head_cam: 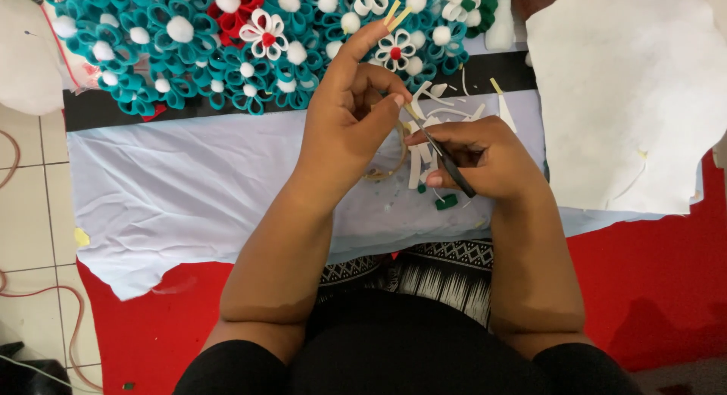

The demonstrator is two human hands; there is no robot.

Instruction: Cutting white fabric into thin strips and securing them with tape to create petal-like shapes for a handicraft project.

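Observation:
My left hand (352,111) is raised over a pale blue cloth (189,190), index finger stretched up, thumb and other fingers pinching a small pale strip with cream ends (395,15) showing above the fingertip. My right hand (485,156) is just to its right, fingers closed on thin dark tweezers (448,162) whose tip points up-left toward the left thumb. A roll of clear tape (390,168) lies partly hidden under the left hand. White strip offcuts (420,164) and a small green piece (446,202) lie on the cloth between the hands.
A mass of teal, white and red loop flowers with white pompoms (227,43) fills the top. A large white sheet (628,99) lies at right. Red fabric (659,289) covers the floor below; tiles and a thin cord (45,293) at left.

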